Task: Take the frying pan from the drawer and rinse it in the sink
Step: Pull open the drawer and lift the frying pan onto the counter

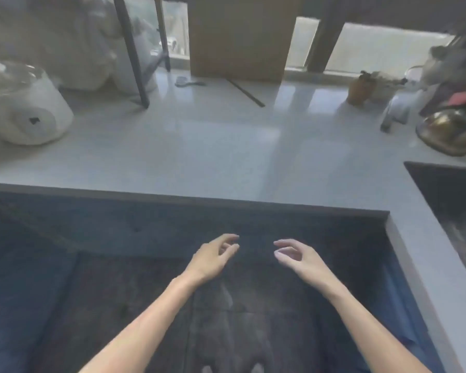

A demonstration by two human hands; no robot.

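My left hand and my right hand are both held out low in front of the dark cabinet front under the counter, a small gap between them. Fingers of both are spread and loosely curled, with nothing in either. The dark sink is cut into the counter at the right edge. No frying pan shows, and I cannot make out a drawer front in the blurred dark area below the counter.
The grey L-shaped counter runs across and down the right side. A white appliance stands at the left, a cardboard box at the back, a brass-coloured bowl and small items beside the sink.
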